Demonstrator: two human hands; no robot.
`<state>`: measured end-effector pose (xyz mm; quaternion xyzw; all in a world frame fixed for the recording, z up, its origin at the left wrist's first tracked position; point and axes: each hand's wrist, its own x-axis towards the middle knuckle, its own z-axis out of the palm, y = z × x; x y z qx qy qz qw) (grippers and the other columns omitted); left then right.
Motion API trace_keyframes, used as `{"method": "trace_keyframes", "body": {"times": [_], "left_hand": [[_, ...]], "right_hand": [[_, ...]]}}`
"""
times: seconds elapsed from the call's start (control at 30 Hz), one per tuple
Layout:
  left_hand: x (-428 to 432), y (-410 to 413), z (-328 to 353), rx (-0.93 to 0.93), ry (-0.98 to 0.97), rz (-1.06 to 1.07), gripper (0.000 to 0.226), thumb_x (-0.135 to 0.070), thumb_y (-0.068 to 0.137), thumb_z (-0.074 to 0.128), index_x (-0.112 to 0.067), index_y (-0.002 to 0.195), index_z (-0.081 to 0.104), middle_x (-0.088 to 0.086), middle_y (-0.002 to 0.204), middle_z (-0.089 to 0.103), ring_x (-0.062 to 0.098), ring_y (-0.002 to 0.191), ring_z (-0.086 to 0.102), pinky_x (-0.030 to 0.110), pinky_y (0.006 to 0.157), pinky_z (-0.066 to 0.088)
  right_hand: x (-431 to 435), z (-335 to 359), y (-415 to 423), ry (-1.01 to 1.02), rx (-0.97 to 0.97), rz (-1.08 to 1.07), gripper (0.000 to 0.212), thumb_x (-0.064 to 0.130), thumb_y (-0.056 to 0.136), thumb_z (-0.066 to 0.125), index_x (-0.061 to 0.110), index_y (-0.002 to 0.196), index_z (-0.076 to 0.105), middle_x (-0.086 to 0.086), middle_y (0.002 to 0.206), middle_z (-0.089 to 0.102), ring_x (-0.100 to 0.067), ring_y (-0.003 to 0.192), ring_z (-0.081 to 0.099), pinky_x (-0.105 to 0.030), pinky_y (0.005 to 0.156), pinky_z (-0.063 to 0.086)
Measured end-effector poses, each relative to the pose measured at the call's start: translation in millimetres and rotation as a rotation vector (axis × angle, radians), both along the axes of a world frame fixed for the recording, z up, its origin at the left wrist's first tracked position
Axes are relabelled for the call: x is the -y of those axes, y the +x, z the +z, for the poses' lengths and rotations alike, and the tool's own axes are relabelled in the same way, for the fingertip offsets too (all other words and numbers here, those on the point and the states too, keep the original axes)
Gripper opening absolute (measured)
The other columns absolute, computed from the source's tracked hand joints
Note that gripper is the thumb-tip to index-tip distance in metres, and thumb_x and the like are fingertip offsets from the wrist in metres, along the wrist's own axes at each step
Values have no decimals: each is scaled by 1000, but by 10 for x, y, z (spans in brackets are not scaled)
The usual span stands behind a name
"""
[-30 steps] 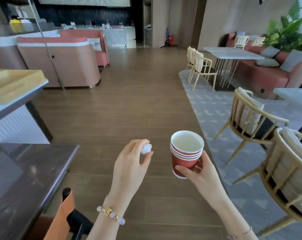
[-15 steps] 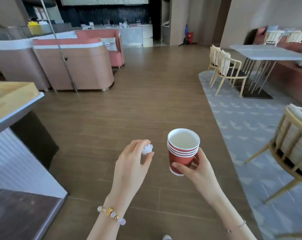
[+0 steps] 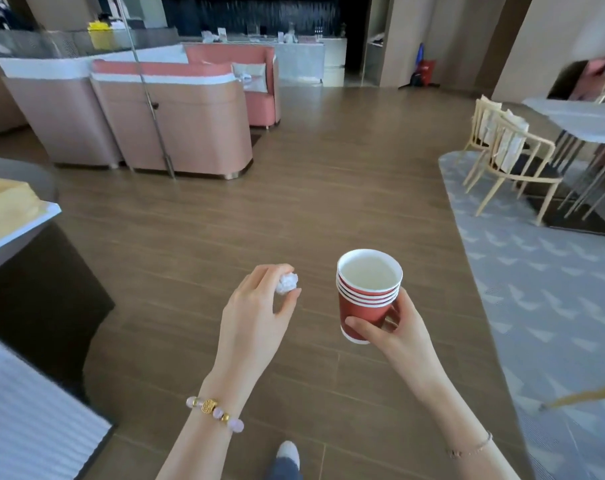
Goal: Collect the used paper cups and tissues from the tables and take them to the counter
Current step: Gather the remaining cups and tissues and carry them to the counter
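The right hand (image 3: 399, 332) grips a nested stack of red paper cups (image 3: 366, 294) upright above the brown wooden floor (image 3: 328, 188); the top cup's white inside looks empty. Beside it, the left hand (image 3: 256, 315) pinches a crumpled white tissue ball (image 3: 287, 283) in its fingertips.

No text, number or brand can be read anywhere. The small upright cards (image 3: 221, 31) on the pale far counter (image 3: 301, 55), well beyond the stack of red paper cups (image 3: 365, 303), are too blurred to read. The square gold charm (image 3: 209, 406) on the pink bead bracelet (image 3: 232, 420), below and left of that stack, bears a pattern too small to make out.
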<state>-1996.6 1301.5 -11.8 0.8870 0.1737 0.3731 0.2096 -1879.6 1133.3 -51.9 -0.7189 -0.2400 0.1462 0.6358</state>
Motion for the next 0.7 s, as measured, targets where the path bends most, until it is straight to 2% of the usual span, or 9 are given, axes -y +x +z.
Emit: {"method": "trace_keyframes", "body": {"times": [0.17,0.5,0.7], "left_hand": [[-693,767,-92,5,-4,-1,23,-12,80,71,-15,102,63,-7,96,63,15,78,59,30,60,48],[-2373,2378,40,25,22,1,23,-13,80,71,-18,101,63,-11,95,62,11,77,57,23,59,45],[-3189,3160,22,16,22,13,22,-13,80,71,-18,100,62,-11,94,61,11,74,56,24,56,43]], "right_hand": [[-706,-49,768,2,17,-11,60,17,68,83,33,118,54,16,103,70,2,95,65,-10,75,49],[-2414,185,2365,29,37,-12,61,18,68,83,31,120,54,19,103,69,1,97,64,-12,78,50],[-3275,185,3169,32,20,13,62,16,69,83,27,122,53,13,108,69,-1,98,64,-14,80,51]]}}
